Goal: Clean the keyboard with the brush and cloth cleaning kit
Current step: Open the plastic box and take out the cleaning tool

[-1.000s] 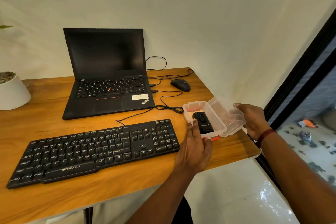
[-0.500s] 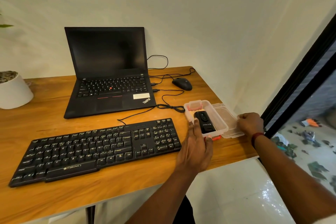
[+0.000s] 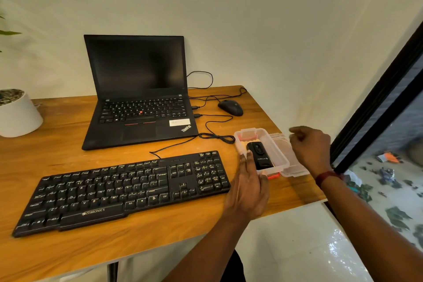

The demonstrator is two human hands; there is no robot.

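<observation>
Left hand (image 3: 249, 183) flat against clear plastic box (image 3: 276, 147) at wooden desk (image 3: 68, 144) right edge — right hand (image 3: 309, 145) slack, empty, over lid (image 3: 295, 168).

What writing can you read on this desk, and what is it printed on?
"ZEBRONICS": keyboard, below the space bar.
"ThinkPad": laptop palm rest.
"Alt", "Ctrl", letters: keyboard keys.
White sticker on laptop: blurred, unreadable.
Print on black device in clear box: too small.

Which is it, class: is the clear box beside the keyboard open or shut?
Open. The box has no lid on; the lid lies flat on the desk to its right, and the black tool inside shows uncovered.
</observation>
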